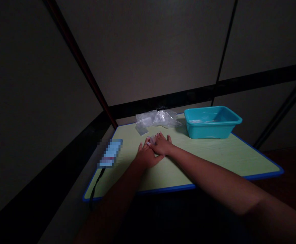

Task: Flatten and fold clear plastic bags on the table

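Note:
Both my hands rest close together on the pale green table [214,156], near its middle. My left hand [147,155] lies palm down with its fingers spread. Partly over its fingers is my right hand [161,145], also palm down with fingers apart. Between and under the fingertips shows a small piece of clear plastic [152,139], pressed against the tabletop; its exact shape is hidden. Just beyond my hands lie several clear plastic bags [158,118] in a loose, crumpled pile.
A turquoise basin [209,130] stands at the back right with something pale and thin inside. On the left edge lies a phone [110,153], its screen blurred, with a black strap hanging toward me. A wall rises behind and left of the table.

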The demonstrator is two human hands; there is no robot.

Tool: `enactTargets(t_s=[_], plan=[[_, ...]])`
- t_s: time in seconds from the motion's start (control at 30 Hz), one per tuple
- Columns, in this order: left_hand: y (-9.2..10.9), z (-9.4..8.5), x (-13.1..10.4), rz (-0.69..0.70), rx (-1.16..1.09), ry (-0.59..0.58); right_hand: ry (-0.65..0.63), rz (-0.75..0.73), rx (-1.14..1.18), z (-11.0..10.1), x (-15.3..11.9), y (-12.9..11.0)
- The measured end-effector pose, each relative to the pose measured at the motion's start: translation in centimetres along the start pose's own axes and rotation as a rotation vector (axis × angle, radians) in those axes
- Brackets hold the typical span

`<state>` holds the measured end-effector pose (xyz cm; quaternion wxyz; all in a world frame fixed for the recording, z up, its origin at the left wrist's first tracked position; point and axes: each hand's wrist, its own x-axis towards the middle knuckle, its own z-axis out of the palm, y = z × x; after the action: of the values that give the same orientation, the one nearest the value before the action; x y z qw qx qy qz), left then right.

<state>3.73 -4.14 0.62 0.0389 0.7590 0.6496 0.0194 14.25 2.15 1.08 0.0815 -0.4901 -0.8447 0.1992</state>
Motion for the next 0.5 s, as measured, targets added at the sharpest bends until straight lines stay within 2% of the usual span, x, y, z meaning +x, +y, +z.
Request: enactTargets(t_s=[0.33, 0.5], plan=[[-0.02, -0.01, 0.08, 0.021, 0.004, -0.004, 0.070, 0.040, -0.030, 0.37, -0.45, -0.76], [-0.73, -0.31, 0.36, -0.004, -0.094, -0.016, 0.082, 0.030, -0.027, 0.28, -0.40, -0.56]])
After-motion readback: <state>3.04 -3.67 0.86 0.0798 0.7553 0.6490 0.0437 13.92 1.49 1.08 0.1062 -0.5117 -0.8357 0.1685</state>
